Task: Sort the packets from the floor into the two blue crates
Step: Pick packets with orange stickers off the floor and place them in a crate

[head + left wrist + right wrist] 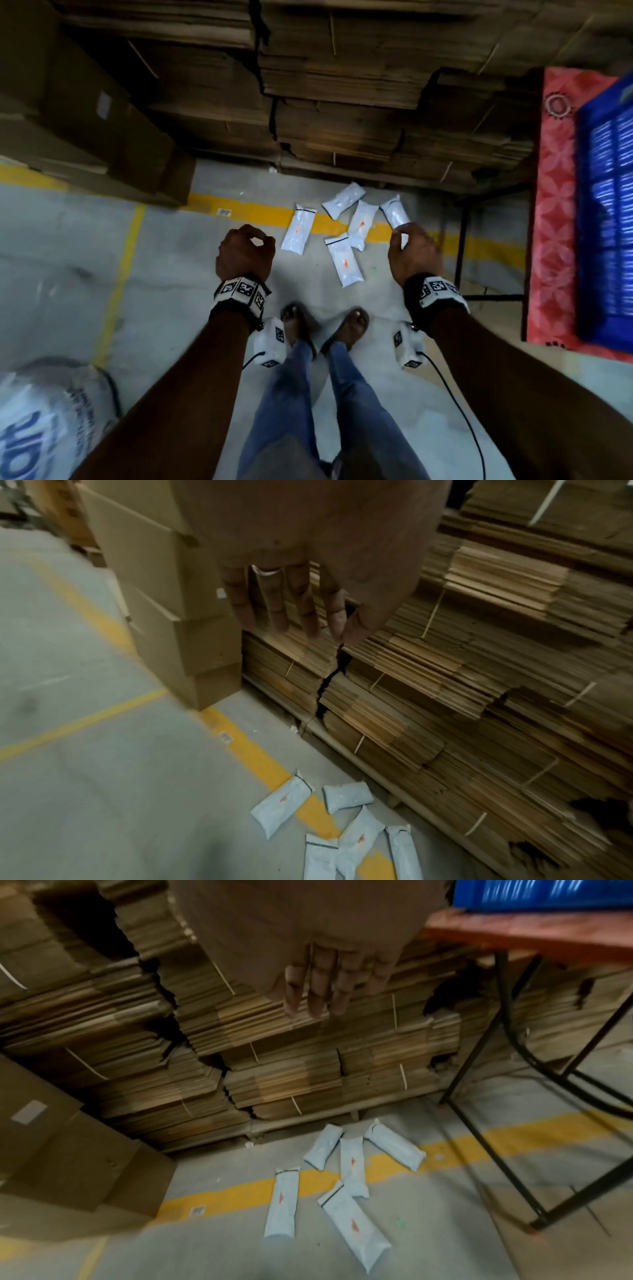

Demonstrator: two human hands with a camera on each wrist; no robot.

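Both hands hang empty above five white packets [346, 263] strewn on the floor below the fingertips — left hand [245, 253] loosely curled, right hand [412, 255] fingers straight and together (blue crate [606, 219] further right).

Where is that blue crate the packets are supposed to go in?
In the head view the blue crate sits at the far right on a red-covered table, right of the packets on the floor.
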